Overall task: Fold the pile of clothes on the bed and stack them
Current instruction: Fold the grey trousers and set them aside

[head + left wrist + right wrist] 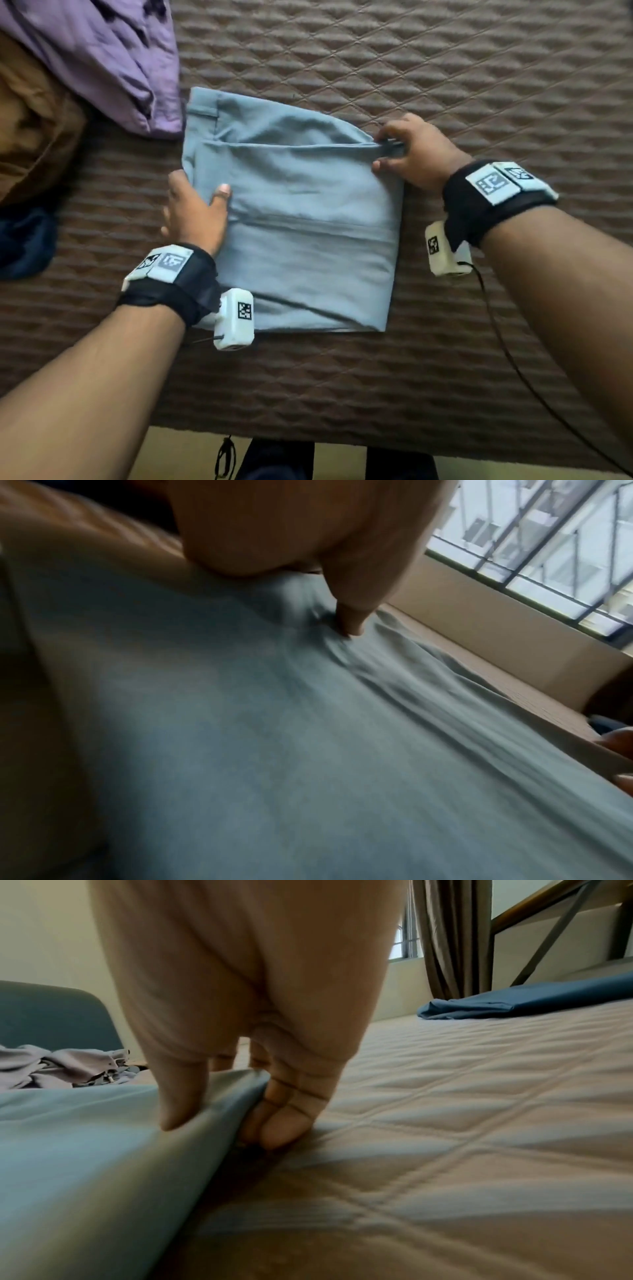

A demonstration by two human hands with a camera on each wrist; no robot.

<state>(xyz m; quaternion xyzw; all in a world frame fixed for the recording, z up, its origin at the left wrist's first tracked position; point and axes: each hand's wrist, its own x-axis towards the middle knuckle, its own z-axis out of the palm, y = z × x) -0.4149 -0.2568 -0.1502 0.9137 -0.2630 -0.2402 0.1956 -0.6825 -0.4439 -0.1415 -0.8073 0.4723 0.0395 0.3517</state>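
Right hand (416,154): thumb on top and fingers (277,1123) curled under, pinching the right-hand edge of the folded grey-blue trousers (294,219) at a fold line. Left hand (193,216): thumb pressed on top of the cloth at the left edge; the other fingers lie over the edge, and whether they curl beneath cannot be told. The trousers lie as a rough square in the middle of the brown quilted bed (445,61), waistband towards the far-left corner.

Step in hand, by judgement: the last fold or squaring of this garment. The next move likely calls for both edges to be lifted together, to keep the layers aligned.

Unfolded pile at the far left: purple garment (102,61), just beside the trousers, brown garment (30,116), dark blue cloth (24,240). A folded blue item (531,999) lies well apart. No containers in view
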